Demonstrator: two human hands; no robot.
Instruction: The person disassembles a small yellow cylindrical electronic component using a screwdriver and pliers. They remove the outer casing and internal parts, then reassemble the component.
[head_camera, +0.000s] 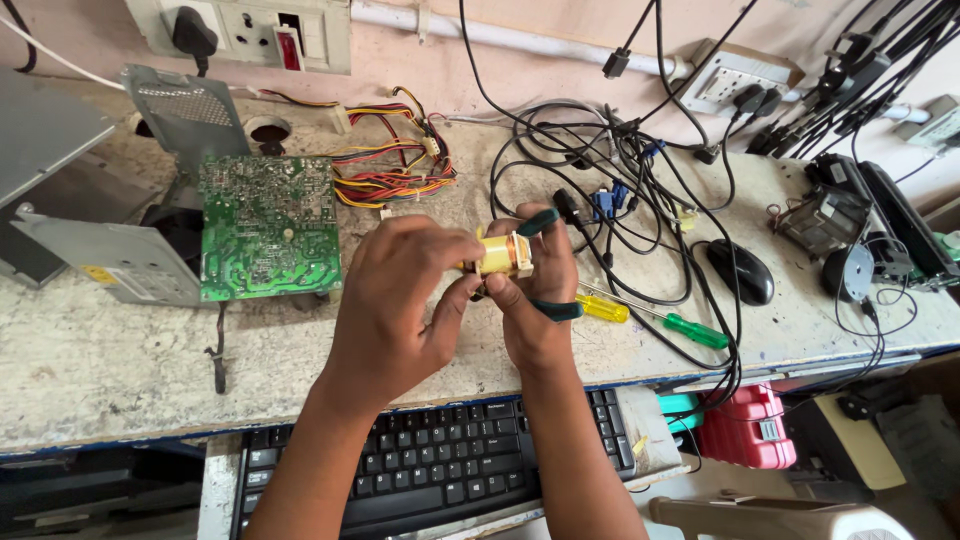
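Two bare hands meet above the middle of the tabletop. The left hand and the right hand both hold a small yellow coil part, a transformer wrapped in yellow tape. The fingers of both hands are curled tight around it. The right hand also holds a tool with dark teal handles; one handle sticks out above the hand and one below it. I cannot tell what kind of tool it is.

A green circuit board lies toward the back left of the tabletop, on a grey metal case. A bunch of red, yellow and black wires lies just behind it. A yellow screwdriver and a green screwdriver lie just right of the hands. A black mouse sits farther right among tangled black cables. A black keyboard sits on a tray under the front edge.
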